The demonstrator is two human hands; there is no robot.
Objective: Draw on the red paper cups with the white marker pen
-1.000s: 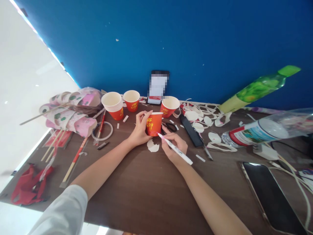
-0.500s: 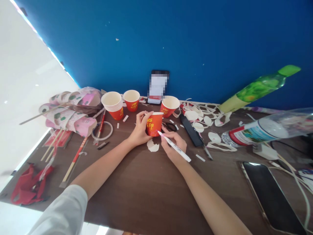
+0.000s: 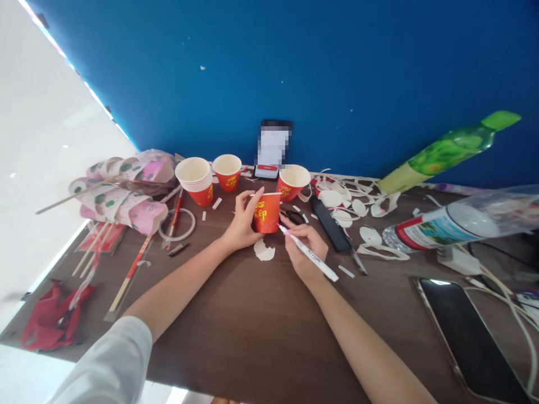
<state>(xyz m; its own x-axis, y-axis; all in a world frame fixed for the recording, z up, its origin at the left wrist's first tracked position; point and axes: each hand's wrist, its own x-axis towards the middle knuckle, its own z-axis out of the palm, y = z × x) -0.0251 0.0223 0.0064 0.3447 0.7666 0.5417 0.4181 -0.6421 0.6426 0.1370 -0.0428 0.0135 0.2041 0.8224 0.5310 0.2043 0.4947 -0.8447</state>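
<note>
Near the middle of the table, my left hand (image 3: pixel 243 223) is wrapped round the left side of a red paper cup (image 3: pixel 267 213) with yellow lettering. My right hand (image 3: pixel 306 252) grips a white marker pen (image 3: pixel 314 258), its pink tip against or very close to the cup's lower right side. A piece of cut white paper (image 3: pixel 264 251) lies just in front of the cup. Behind it stand another red paper cup (image 3: pixel 293 182), a single cup (image 3: pixel 227 173) and a stack of cups (image 3: pixel 195 180). Scissors (image 3: pixel 295 216) are partly hidden behind my right hand.
A phone (image 3: pixel 273 148) leans on the blue wall. Paper scraps (image 3: pixel 330 198) and a black cutter (image 3: pixel 330 224) lie right of the cups. A green bottle (image 3: pixel 446 151), a clear bottle (image 3: pixel 446 221) and a dark phone (image 3: pixel 467 336) are further right. Patterned paper rolls (image 3: pixel 122 205) lie left.
The cup has turned in my left hand, so its yellow lettering shows differently. My right hand and the marker have shifted slightly right, the tip now at the cup's right edge.
</note>
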